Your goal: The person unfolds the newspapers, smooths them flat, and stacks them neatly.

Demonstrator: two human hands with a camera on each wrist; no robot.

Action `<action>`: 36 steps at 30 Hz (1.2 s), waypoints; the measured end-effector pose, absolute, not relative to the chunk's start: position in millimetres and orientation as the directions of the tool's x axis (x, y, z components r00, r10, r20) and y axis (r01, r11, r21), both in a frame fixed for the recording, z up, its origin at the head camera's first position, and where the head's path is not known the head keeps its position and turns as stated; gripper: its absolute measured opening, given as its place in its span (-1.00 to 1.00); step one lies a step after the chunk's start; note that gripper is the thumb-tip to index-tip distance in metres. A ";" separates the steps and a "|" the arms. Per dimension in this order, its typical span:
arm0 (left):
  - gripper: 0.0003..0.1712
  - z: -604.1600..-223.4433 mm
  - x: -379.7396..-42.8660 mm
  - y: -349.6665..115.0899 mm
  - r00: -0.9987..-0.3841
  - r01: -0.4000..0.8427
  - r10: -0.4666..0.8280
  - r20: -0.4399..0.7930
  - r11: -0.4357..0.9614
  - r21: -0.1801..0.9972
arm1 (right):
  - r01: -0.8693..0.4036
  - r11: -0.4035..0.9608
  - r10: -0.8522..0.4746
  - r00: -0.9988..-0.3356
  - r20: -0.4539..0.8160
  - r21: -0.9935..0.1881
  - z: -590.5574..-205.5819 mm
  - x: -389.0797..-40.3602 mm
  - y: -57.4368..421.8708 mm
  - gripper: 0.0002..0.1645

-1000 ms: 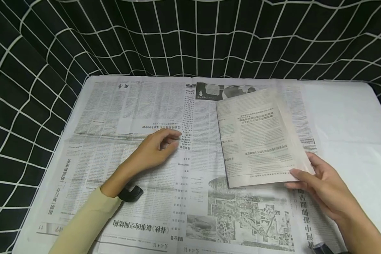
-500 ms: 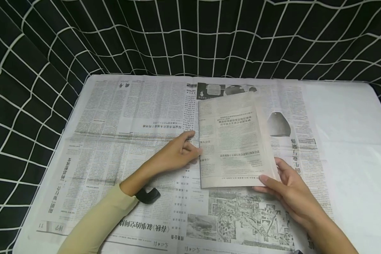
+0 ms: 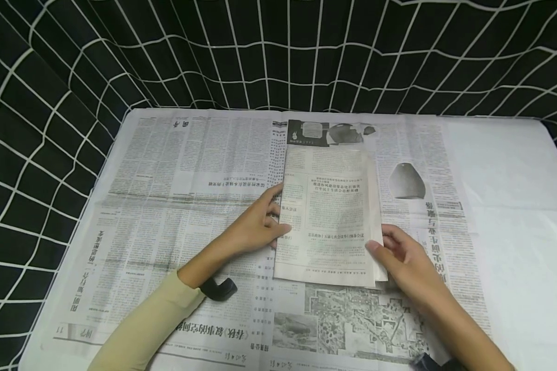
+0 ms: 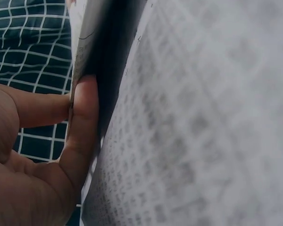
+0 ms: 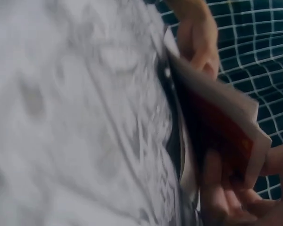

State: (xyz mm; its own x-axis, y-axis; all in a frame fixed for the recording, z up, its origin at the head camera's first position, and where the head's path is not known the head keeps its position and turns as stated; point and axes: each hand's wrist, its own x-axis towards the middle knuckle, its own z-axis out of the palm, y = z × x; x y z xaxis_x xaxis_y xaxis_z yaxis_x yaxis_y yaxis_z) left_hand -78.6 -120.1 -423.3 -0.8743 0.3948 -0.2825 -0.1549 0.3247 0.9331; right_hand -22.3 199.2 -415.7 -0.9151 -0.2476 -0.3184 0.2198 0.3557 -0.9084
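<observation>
A folded newspaper (image 3: 331,219), printed in small text with a few bold headlines, is held between both hands in the head view. My left hand (image 3: 252,226) pinches its left edge, thumb on top and other fingers at the edge or under it. At the lower right edge my right hand (image 3: 410,265) pinches it, thumb on top. Two layers show slightly offset along the right side. In the left wrist view, fingers (image 4: 82,132) lie on both faces of the paper. The underside looks dark red in the right wrist view, with the right hand's fingers (image 5: 214,188) beneath.
Spread newspaper sheets (image 3: 167,206) cover most of the table. A white covering (image 3: 515,180) shows at the right. Black cloth with a white grid (image 3: 306,56) surrounds the back and left. Dark wrist devices (image 3: 219,289) sit on both wrists.
The right hand has brought the folded newspaper leftward and turned it straighter. The left hand has moved right and now grips its left edge.
</observation>
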 end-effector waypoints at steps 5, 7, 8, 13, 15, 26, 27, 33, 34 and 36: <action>0.12 -421.2 -78.1 -122.0 -0.874 -0.147 0.405 -0.270 0.310 0.939 | 0.104 0.483 -0.159 -0.966 -0.204 -0.869 -415.8 -33.2 195.5 -0.49; 0.12 -420.6 -77.8 -122.5 -0.873 -0.144 0.409 -0.265 0.304 0.942 | 0.091 0.454 -0.155 -0.972 -0.179 -0.887 -416.8 -36.5 195.2 -0.55; 0.12 -420.1 -77.7 -122.6 -0.874 -0.144 0.408 -0.265 0.303 0.942 | 0.092 0.428 -0.152 -0.973 -0.173 -0.899 -417.4 -38.3 195.4 -0.57; 0.14 -418.1 -78.3 -123.7 -0.880 -0.140 0.401 -0.255 0.294 0.945 | 0.161 0.266 -0.174 -0.962 -0.211 -0.951 -419.1 -45.3 199.8 -0.68; 0.14 -418.2 -78.7 -124.3 -0.881 -0.137 0.402 -0.248 0.286 0.948 | 0.193 0.184 -0.192 -0.955 -0.228 -0.964 -420.6 -46.9 201.0 -0.72; 0.13 -422.0 -76.1 -123.5 -0.896 -0.070 0.391 -0.211 0.345 0.936 | 0.277 -0.092 -0.226 -0.941 -0.251 -0.956 -425.4 -52.1 195.4 -0.84; 0.10 -421.4 -75.3 -123.4 -0.901 -0.041 0.386 -0.198 0.378 0.925 | 0.273 -0.088 -0.223 -0.943 -0.248 -0.958 -425.7 -52.0 194.9 -0.84; -0.29 -416.0 -68.8 -118.5 -0.946 0.139 0.309 -0.092 0.647 0.750 | 0.232 -0.008 -0.205 -0.952 -0.225 -0.973 -423.7 -48.9 192.9 -0.87; -0.35 -414.4 -68.0 -116.2 -0.950 0.159 0.304 -0.075 0.676 0.720 | 0.225 0.011 -0.206 -0.953 -0.222 -0.974 -422.8 -48.4 192.2 -0.88; -0.46 -410.3 -66.1 -110.3 -0.947 0.180 0.315 -0.068 0.692 0.699 | 0.207 0.051 -0.210 -0.954 -0.213 -0.977 -420.4 -48.2 190.7 -0.90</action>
